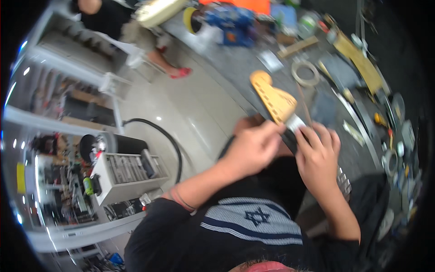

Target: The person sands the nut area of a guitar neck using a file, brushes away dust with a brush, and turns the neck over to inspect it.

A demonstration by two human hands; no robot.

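A pale orange, angular piece [276, 97] with a row of dark marks along one side and a rounded end lies at the bench's near edge, angled away from me. My left hand [256, 147] pinches at its lower end, with the thumb and finger curled. Just right of that, my right hand [317, 156] has bent fingers on a small white piece [293, 122] beside the orange piece, over a dark strip. A thin brown stick [304, 104] runs up from near my right fingertips.
The cluttered grey bench [231, 75] holds a tape roll [305, 73], blue tool [235, 25], yellow board [358, 61] and several tools. At left are a drawer unit [127, 177], a black hose [174, 145] and shelving. Another person's leg [158, 63] shows beside the bench.
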